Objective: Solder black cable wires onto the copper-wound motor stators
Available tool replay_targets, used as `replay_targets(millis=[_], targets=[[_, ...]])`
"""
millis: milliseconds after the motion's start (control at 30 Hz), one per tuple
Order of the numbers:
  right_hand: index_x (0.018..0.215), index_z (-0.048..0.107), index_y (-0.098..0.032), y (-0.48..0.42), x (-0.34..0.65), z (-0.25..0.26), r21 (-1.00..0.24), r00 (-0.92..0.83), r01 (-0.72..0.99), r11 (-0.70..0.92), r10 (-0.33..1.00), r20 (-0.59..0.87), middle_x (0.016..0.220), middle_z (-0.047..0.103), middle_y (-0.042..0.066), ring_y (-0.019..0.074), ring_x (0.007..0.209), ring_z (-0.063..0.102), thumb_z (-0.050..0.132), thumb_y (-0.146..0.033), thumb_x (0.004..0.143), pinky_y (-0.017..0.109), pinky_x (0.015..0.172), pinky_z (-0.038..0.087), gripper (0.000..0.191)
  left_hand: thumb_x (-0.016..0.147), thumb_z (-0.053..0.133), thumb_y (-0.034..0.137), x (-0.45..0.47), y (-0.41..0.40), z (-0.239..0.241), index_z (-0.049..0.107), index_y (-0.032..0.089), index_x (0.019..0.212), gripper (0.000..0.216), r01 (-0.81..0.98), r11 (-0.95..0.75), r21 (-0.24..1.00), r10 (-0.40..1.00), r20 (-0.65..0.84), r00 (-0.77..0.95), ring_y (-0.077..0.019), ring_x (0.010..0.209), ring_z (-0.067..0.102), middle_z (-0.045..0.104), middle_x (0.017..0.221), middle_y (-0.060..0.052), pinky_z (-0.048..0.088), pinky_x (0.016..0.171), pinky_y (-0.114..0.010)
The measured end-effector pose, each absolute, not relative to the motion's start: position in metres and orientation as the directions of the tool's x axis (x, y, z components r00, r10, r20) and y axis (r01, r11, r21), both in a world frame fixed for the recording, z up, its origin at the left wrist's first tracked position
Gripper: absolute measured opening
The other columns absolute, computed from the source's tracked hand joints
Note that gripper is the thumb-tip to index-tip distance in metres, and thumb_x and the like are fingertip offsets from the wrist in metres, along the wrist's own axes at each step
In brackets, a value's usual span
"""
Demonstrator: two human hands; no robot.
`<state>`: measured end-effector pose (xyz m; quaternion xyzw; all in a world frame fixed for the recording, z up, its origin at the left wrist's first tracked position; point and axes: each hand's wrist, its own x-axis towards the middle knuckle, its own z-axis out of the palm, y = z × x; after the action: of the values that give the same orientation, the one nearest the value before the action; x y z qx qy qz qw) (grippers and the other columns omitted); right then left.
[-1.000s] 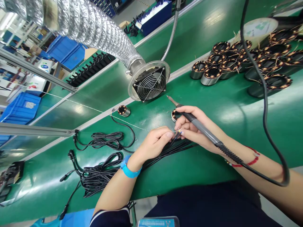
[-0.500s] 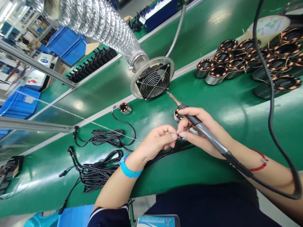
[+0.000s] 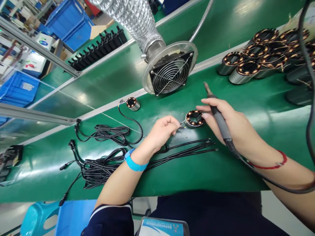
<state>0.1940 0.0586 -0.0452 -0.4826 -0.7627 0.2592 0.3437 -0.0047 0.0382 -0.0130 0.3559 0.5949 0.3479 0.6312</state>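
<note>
My left hand (image 3: 161,132) is pinched on the end of a thin black cable (image 3: 180,127), whose tip reaches toward a round copper-wound stator (image 3: 194,118) lying on the green bench (image 3: 172,170). My right hand (image 3: 227,123) grips a soldering iron (image 3: 216,109) like a pen, tip pointing up and away, with its fingertips at the stator's right side. Several straight black cables (image 3: 189,149) lie just below both hands. A blue band is on my left wrist.
A fume fan (image 3: 171,72) on a foil duct stands behind the stator. Another stator with cable (image 3: 133,103) lies left. Coiled black cables (image 3: 103,170) sit at the lower left. Several stators (image 3: 258,55) cluster at the upper right. Blue crates (image 3: 66,24) stand beyond.
My hands have separated: the right one moved right and up with the iron, uncovering the stator. The left keeps its pinch on the cable end. The view shifted down and left.
</note>
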Motion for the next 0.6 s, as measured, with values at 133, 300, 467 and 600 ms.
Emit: replay_targets(millis=[133, 300, 467, 600], targets=[[0.137, 0.053, -0.026, 0.054, 0.198, -0.041, -0.635, -0.243, 0.505, 0.585, 0.802, 0.545, 0.099, 0.076, 0.003, 0.0171, 0.093, 0.073, 0.059, -0.024, 0.093, 0.029, 0.083, 0.059, 0.044, 0.070, 0.054, 0.011, -0.007, 0.041, -0.019, 0.054, 0.017, 0.061, 0.010, 0.010, 0.422, 0.906, 0.906, -0.422, -0.033, -0.0040, 0.044, 0.033, 0.045, 0.047, 0.008, 0.025, 0.047, -0.019], [0.113, 0.068, -0.023, 0.050, 0.201, -0.046, -0.617, -0.203, 0.335, 0.712, 0.694, 0.691, 0.098, 0.075, 0.004, 0.0145, 0.079, 0.071, 0.066, -0.021, 0.087, 0.025, 0.066, 0.056, 0.025, 0.070, 0.056, 0.010, -0.008, 0.046, -0.026, 0.055, 0.016, 0.061, 0.011, 0.073, 0.309, 0.948, 0.951, -0.305, -0.057, -0.0050, 0.049, 0.038, 0.047, 0.050, 0.008, 0.028, 0.050, -0.019], [0.095, 0.065, -0.022, 0.046, 0.201, -0.039, -0.542, -0.294, 0.327, 0.774, 0.628, 0.720, 0.081, 0.072, 0.001, 0.0080, 0.065, 0.067, 0.057, -0.024, 0.094, 0.018, 0.056, 0.051, 0.009, 0.071, 0.056, 0.012, -0.007, 0.047, -0.031, 0.057, 0.016, 0.061, 0.011, 0.103, 0.239, 0.966, 0.971, -0.234, -0.054, -0.0053, 0.052, 0.040, 0.048, 0.053, 0.007, 0.031, 0.053, -0.020], [0.091, 0.064, -0.024, 0.046, 0.200, -0.033, -0.533, -0.339, 0.347, 0.772, 0.633, 0.696, 0.077, 0.071, -0.001, 0.0078, 0.060, 0.065, 0.053, -0.026, 0.095, 0.018, 0.052, 0.051, 0.012, 0.071, 0.056, 0.012, -0.008, 0.048, -0.032, 0.056, 0.016, 0.061, 0.011, 0.109, 0.223, 0.969, 0.974, -0.219, -0.052, -0.0055, 0.052, 0.040, 0.048, 0.053, 0.007, 0.032, 0.053, -0.020]])
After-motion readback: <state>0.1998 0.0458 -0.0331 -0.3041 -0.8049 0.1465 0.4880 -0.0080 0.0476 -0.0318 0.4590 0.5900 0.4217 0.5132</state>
